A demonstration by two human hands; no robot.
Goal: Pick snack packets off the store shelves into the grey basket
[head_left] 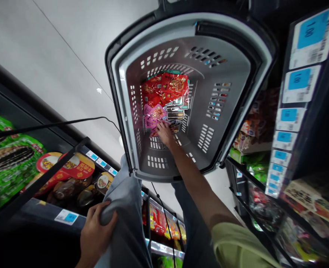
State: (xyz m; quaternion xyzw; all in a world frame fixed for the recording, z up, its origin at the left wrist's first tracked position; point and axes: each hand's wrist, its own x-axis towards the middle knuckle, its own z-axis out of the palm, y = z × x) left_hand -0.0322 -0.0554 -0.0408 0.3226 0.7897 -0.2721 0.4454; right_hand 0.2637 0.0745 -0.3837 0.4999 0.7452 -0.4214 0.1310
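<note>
A deep grey shopping basket [223,67] with a black rim and slotted walls stands in front of my legs. My right hand [164,132] reaches down inside it, fingers slightly bent and apart, at the small packets on the bottom. Beside the fingertips lie pink packets [155,114]; beyond them are shiny red packets [174,85]. A row of packets with pale edges [177,108] stands to the right of these. My left hand [97,229] rests on my jeans at the knee [117,208], thumb spread from the fingers, holding nothing.
At left, a shelf carries green bags [12,160] and red-and-yellow food packs [77,166]. Shelving with blue-and-white price labels [298,82] rises close on the right. A thin black cord [69,121] crosses the view. Pale floor [75,48] lies beyond the basket.
</note>
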